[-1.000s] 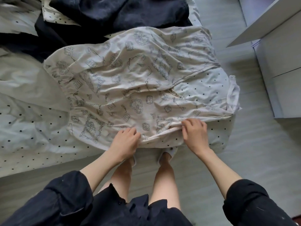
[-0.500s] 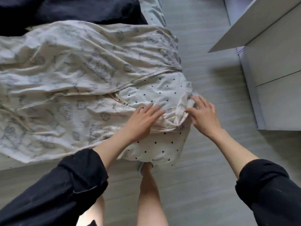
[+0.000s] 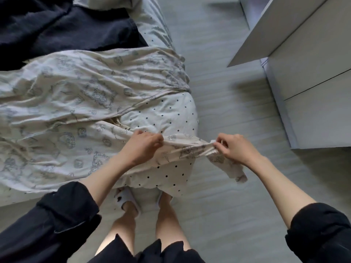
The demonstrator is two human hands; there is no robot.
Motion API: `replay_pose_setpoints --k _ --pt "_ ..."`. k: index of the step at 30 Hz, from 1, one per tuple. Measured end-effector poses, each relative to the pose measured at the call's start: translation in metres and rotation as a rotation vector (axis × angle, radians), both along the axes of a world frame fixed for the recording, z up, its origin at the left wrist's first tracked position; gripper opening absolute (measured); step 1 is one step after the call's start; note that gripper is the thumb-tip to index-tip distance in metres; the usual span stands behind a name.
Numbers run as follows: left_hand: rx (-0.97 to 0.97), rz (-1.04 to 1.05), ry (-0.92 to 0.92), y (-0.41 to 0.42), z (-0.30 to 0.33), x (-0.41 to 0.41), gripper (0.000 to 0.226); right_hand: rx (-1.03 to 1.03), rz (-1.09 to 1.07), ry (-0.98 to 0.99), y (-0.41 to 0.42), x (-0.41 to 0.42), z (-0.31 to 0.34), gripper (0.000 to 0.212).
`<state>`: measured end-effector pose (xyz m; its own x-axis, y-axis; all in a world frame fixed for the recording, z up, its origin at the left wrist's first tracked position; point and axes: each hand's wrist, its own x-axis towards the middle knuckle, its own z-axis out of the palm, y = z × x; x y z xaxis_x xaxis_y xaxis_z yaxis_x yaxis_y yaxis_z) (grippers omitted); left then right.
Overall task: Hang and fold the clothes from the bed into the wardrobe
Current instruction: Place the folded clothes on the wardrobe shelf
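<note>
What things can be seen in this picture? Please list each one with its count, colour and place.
printed garment: one, cream with grey drawings, spread over the bed, near edge lifted
dark clothes: pile, navy, far side of bed
bed sheet: one, white with black dots, bed corner
wardrobe: one, white, right side
floor: pale grey, between bed and wardrobe
slippers: two, white, on the feet
left hand: fingers pinch garment edge
right hand: fingers pinch same edge, off the bed corner

Pale plank floor beside the bed; white slippers on it, under the bed's near corner.
</note>
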<state>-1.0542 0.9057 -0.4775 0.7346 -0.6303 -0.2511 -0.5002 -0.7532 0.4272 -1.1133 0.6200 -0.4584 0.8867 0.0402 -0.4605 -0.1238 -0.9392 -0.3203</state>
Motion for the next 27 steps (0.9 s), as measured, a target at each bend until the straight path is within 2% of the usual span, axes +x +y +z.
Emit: replay_pose_setpoints --k 3,6,10,17,21,24,27 --pt "-0.022 0.024 0.027 -0.008 0.010 0.013 0.016 0.050 -0.044 0.050 -0.004 0.023 0.014 0.038" --pt "-0.073 0.055 0.021 -0.012 0.020 0.029 0.013 0.037 -0.024 0.125 -0.002 0.046 0.003 0.031" --pt "-0.121 0.099 0.047 -0.011 0.022 0.035 0.014 0.091 0.113 0.303 0.020 0.060 -0.040 0.056" --pt "-0.139 0.068 0.021 -0.007 0.019 0.038 0.015 0.112 0.175 0.231 0.036 0.078 -0.053 0.072" --pt "-0.169 0.038 0.003 -0.006 0.019 0.039 0.013 0.101 0.286 0.355 0.041 0.095 -0.048 0.059" --pt "-0.155 0.096 0.035 -0.006 0.023 0.043 0.042 0.141 0.222 0.409 0.041 0.101 -0.039 0.055" --pt "-0.157 0.217 0.061 -0.010 0.027 0.050 0.038 0.127 0.162 0.398 0.023 0.103 -0.041 0.031"
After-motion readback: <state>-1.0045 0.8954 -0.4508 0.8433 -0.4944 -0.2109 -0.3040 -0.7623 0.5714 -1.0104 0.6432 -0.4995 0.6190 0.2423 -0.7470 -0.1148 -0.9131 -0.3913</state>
